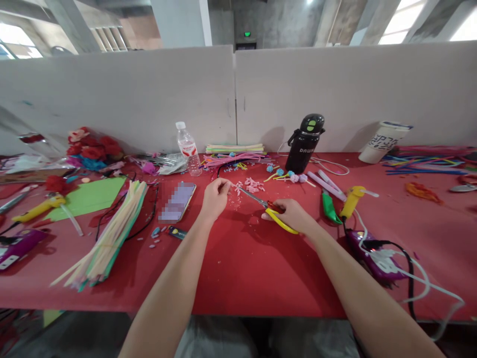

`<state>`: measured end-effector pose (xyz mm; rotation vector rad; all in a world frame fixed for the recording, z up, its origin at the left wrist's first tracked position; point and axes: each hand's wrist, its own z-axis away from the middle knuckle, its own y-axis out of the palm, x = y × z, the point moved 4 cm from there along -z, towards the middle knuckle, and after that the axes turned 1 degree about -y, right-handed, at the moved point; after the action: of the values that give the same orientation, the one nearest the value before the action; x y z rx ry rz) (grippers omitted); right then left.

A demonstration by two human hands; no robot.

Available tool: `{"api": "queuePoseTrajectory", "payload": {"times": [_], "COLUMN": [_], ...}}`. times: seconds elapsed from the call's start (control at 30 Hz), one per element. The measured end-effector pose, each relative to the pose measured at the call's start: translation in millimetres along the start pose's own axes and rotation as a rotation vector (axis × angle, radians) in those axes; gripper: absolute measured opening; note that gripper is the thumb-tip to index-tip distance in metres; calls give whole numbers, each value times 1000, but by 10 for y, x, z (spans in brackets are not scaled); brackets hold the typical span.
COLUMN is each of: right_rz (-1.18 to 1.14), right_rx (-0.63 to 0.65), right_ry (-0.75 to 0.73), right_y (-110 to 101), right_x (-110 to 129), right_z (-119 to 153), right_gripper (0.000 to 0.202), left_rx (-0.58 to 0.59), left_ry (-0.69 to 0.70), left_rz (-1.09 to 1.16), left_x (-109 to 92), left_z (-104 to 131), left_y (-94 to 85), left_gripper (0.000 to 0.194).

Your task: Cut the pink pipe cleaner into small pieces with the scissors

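Note:
My right hand [288, 215] grips yellow-and-red scissors [280, 222], whose blades point up and left toward my other hand. The fingertips of my left hand [217, 195] are pinched together near the blade tips, around something pink and too small to make out clearly. Between and just beyond the hands, short pink pieces [254, 185] lie in a small pile on the red tabletop [246, 273], with tiny pink scraps scattered near them.
Left of my arms are a phone [179, 201] and a bundle of pale pipe cleaners [112, 233]. Behind stand a water bottle [189, 151] and a black flask [303, 144]. A yellow glue gun [352, 203] and a purple power strip [372, 256] with cables are at right.

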<state>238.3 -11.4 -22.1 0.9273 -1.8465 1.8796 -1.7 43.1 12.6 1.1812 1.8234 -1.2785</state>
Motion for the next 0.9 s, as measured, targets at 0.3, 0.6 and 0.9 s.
{"api": "queuePoseTrajectory", "payload": {"times": [0.3, 0.6, 0.9], "right_rz": [-1, -11, 3], "right_rx": [3, 6, -2], "right_ry": [-7, -4, -10], "right_y": [27, 10, 6], "right_x": [-26, 2, 17], "right_z": [-14, -3, -12], "right_gripper": [53, 54, 55], "left_rx": [15, 10, -23], "left_ry": [43, 63, 82], "left_rz": [-31, -101, -164], "left_x": [48, 3, 34], "left_z": [13, 33, 49], "left_y": [45, 48, 55], "left_gripper": [21, 23, 28]}}
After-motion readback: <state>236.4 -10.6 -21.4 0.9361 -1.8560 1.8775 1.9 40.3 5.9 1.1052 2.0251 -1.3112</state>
